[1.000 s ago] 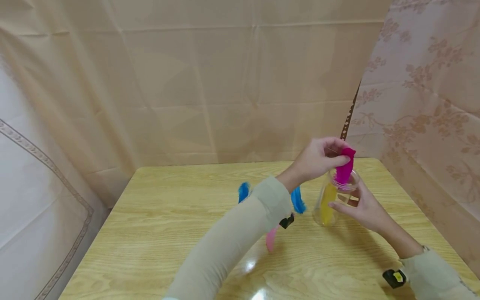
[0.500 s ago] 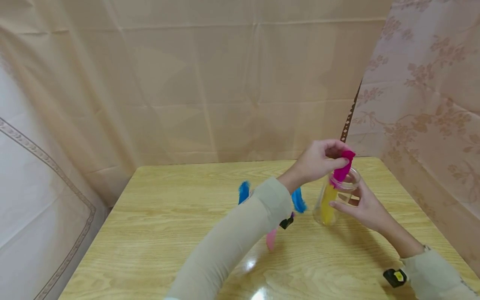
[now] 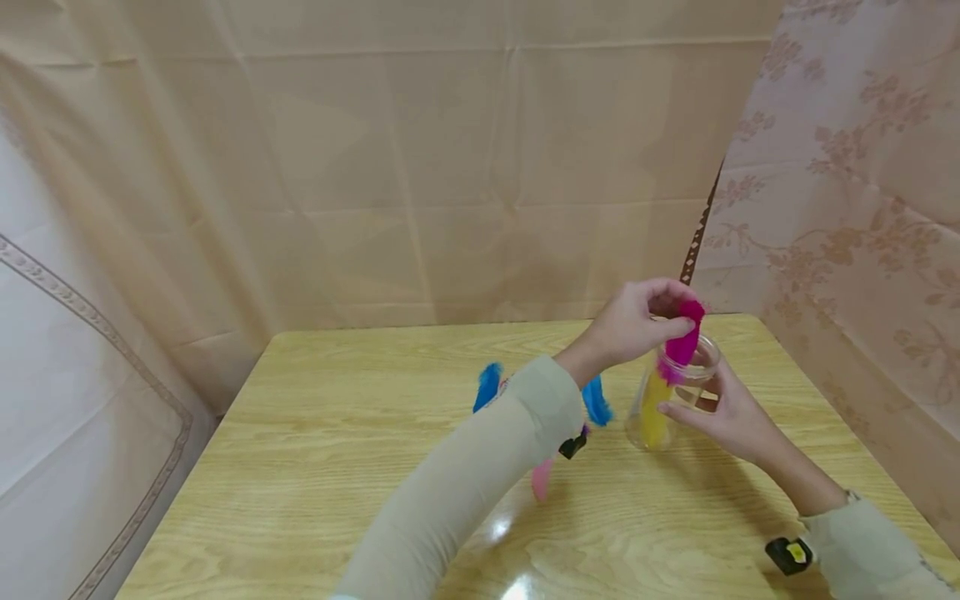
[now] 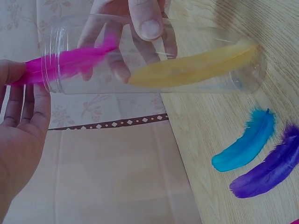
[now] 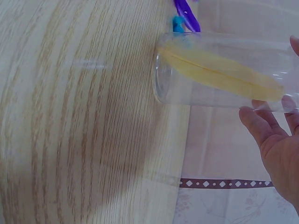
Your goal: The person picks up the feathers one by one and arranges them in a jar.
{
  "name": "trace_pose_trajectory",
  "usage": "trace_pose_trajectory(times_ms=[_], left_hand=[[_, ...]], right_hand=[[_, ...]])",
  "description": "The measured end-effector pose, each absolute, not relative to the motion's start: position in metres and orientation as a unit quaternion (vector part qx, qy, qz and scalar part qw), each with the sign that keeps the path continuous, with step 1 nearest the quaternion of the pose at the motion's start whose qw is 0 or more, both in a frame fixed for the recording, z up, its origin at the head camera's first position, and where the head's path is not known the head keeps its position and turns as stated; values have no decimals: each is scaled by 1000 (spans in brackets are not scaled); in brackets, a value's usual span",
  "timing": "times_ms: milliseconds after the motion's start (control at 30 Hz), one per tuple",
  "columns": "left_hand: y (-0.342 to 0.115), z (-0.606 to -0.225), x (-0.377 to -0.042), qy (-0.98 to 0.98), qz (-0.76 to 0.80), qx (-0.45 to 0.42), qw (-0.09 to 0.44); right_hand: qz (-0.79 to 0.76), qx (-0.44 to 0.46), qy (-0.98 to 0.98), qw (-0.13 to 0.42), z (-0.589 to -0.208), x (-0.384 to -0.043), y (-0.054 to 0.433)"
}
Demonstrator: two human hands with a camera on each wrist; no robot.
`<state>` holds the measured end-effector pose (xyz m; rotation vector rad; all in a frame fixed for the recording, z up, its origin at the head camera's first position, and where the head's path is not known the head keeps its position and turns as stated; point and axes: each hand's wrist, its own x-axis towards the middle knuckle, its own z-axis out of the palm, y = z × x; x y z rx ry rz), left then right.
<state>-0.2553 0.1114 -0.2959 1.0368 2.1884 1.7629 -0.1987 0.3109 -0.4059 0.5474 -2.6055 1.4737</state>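
Observation:
In the head view my left hand [image 3: 633, 323] pinches a magenta feather [image 3: 682, 340] by its upper end, over the mouth of a clear plastic jar [image 4: 201, 35]. The feather's lower part is inside the jar, as the left wrist view also shows. Around the jar's side, below the rim, my right hand [image 3: 731, 421] holds it with thumb and fingers apart. The jar stands upright on the table. A yellow feather [image 4: 191, 70] leans inside it, its lower end at the bottom.
On the wood-grain table [image 3: 322, 467] lie a blue feather [image 3: 597, 402], another blue one [image 3: 487, 387], a pink feather [image 3: 541, 480] and a purple feather [image 4: 268, 168]. My left sleeve [image 3: 465, 483] hides part of this group. Curtains stand behind and beside the table.
The magenta feather has tilted and shifted slightly left, its lower end now near the top of the yellow feather. My left hand has dipped a little; the right hand and jar stay put.

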Motion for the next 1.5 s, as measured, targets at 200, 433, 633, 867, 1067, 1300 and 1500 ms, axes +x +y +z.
trace_pose_trajectory(times_ms=[200, 433, 633, 867, 1067, 1300, 1500], left_hand=[[109, -301, -257, 732, 585, 340, 73], [107, -304, -256, 735, 586, 333, 77], [105, -305, -255, 742, 578, 330, 73], [92, -313, -258, 755, 566, 324, 61], [76, -325, -265, 758, 569, 315, 62], [58, -344, -271, 798, 530, 275, 80], [46, -364, -266, 859, 452, 213, 112]], right_hand=[[480, 181, -857, 52, -406, -198, 311], [486, 191, -851, 52, -405, -198, 310], [484, 189, -853, 55, -403, -197, 309], [485, 188, -852, 57, -405, -198, 310], [482, 181, -855, 58, -407, -197, 311], [470, 179, -862, 57, -407, -197, 311], [473, 183, -860, 62, -409, -199, 311]])
